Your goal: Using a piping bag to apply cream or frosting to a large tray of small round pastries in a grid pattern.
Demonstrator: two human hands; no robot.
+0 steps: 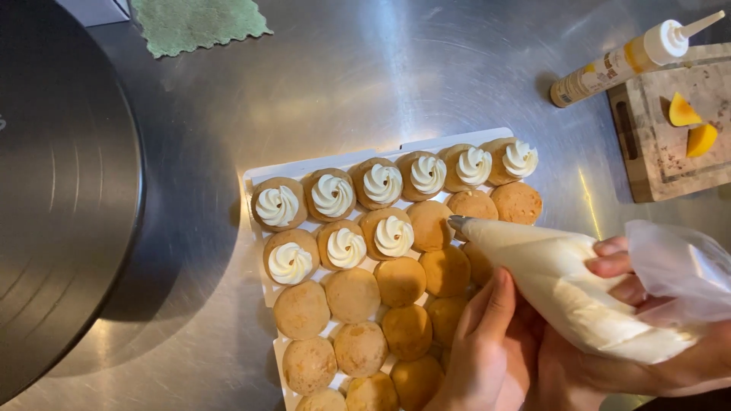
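A white tray (259, 176) on the steel counter holds several round golden pastry shells (352, 294). Those in the top row and three in the second row carry swirls of white cream (382, 183). My right hand (647, 335) grips a clear piping bag (563, 281) full of white cream. Its metal tip (459, 222) hovers over a bare shell (431, 224) in the second row. My left hand (487, 342) rests under the front of the bag, thumb against its side, steadying it.
A large dark round disc (61, 190) fills the left side. A green cloth (198, 23) lies at the top. At right, a squeeze bottle (632, 57) leans on a wooden cutting board (647, 152) with orange fruit pieces (689, 125).
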